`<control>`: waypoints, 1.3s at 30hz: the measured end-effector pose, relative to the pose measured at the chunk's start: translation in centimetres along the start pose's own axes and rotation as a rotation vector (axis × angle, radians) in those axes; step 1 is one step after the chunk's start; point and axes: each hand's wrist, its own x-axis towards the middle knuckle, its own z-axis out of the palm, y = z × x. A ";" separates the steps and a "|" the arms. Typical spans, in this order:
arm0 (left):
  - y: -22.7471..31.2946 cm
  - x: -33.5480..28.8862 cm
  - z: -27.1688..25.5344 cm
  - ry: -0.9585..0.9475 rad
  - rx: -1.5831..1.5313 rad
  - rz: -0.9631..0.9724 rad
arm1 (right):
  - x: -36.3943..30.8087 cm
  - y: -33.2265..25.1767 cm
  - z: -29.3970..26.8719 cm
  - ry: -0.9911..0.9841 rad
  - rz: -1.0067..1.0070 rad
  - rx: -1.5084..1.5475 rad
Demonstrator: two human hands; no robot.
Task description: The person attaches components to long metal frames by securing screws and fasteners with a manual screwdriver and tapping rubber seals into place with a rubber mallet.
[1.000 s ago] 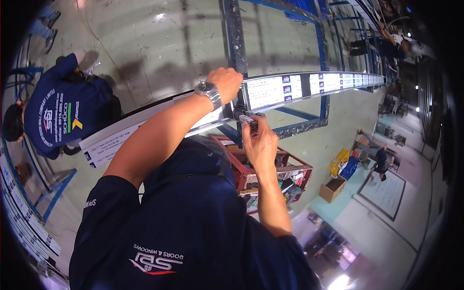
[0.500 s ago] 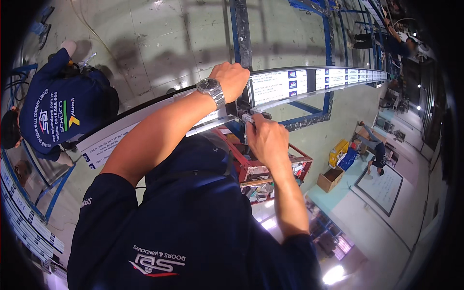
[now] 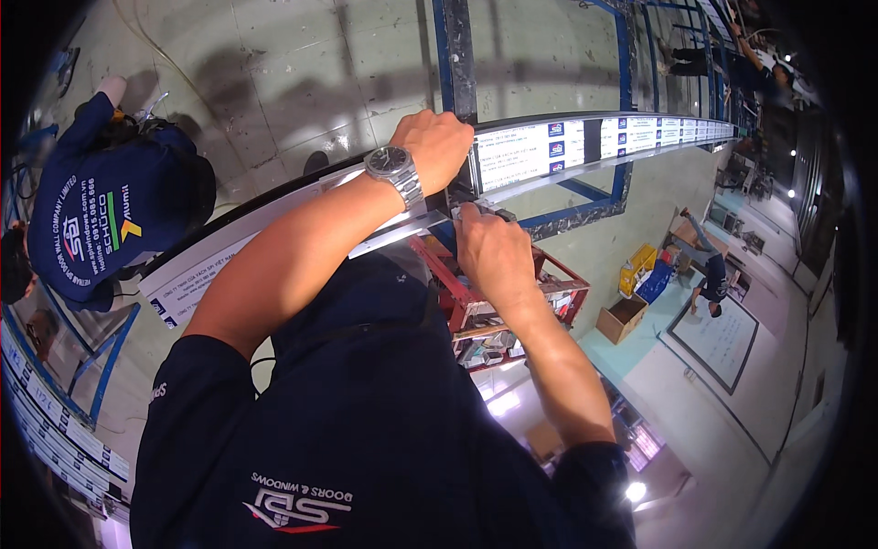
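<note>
A long film-covered profile point(image 3: 535, 146) runs across in front of me, resting over a blue metal stand point(image 3: 455, 59). On its left stretch, my left hand point(image 3: 433, 151), with a steel watch point(image 3: 391, 163) on the wrist, is curled closed over the far edge, right beside a dark end face. My right hand point(image 3: 494, 253) is closed at the near edge by this spot, its fingers bent around a small metal piece whose shape I cannot make out. A bare metal strip point(image 3: 402, 234) lies along the near side, partly behind my left forearm.
A red metal rack point(image 3: 558, 297) with small parts stands close under my right forearm. At the left a co-worker point(image 3: 119, 201) in dark clothing crouches near blue stands. Farther right are an open cardboard box point(image 3: 622, 318), a yellow bin point(image 3: 638, 267) and another person beside a white board point(image 3: 718, 343).
My right hand has moved slightly up and left, tighter against the near edge. My left hand keeps its hold on the profile. The whole view has shifted a little.
</note>
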 end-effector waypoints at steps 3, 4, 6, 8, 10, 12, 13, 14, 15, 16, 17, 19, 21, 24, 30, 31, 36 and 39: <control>0.0 0.1 0.0 0.025 0.004 0.021 | -0.1 0.6 0.3 0.032 0.000 0.039; 0.2 0.1 -0.1 0.026 0.002 0.033 | -0.1 0.8 0.6 0.047 -0.008 0.033; 0.1 -0.1 0.2 0.031 0.021 0.034 | -0.3 1.0 1.0 0.083 0.001 0.029; 0.1 0.0 0.1 0.042 0.045 0.042 | -0.5 0.9 1.1 0.119 -0.011 0.032; 0.2 -0.1 -0.7 -0.044 0.056 -0.007 | -1.8 -0.4 -1.0 0.101 0.017 -0.016; -0.1 0.0 -0.3 0.035 0.052 0.009 | -2.1 -1.5 -4.2 0.075 0.027 -0.062; 0.1 -0.1 -0.5 0.012 0.050 0.000 | -2.4 -2.1 -5.8 0.220 0.133 0.018; 0.1 -0.2 -0.7 -0.012 0.048 -0.011 | -2.6 -2.4 -6.5 0.362 0.237 0.101; 0.4 0.0 -0.7 -0.015 0.046 0.005 | -2.3 -2.2 -6.1 0.368 0.260 0.103; 0.4 0.1 -0.9 -0.020 0.058 0.020 | -0.8 -1.5 -4.9 0.531 0.206 0.119; 0.4 0.1 -1.1 -0.037 0.074 -0.005 | 0.6 -1.0 -3.5 0.697 0.143 0.139; 0.1 0.3 -0.8 -0.039 0.068 -0.031 | 2.2 -1.1 -0.9 0.535 0.257 0.308; 0.1 0.6 -0.2 0.001 0.060 -0.020 | 2.8 -1.2 0.4 0.519 0.296 0.254; -0.3 0.9 0.2 0.057 0.044 -0.011 | 3.1 -1.3 0.7 0.563 0.279 0.188; -1.6 -0.6 -0.3 0.015 -0.067 0.004 | 2.4 -1.4 -0.9 0.500 0.195 0.439; -1.5 -1.2 -1.2 -0.010 -0.204 0.029 | 1.8 -0.3 -1.2 0.582 0.134 0.654; -4.8 -9.8 -3.2 0.357 -0.222 0.105 | -3.1 5.6 1.1 0.833 0.328 0.839; -4.9 -14.6 -4.3 0.377 -0.106 0.070 | -4.3 7.8 2.9 0.748 0.401 0.977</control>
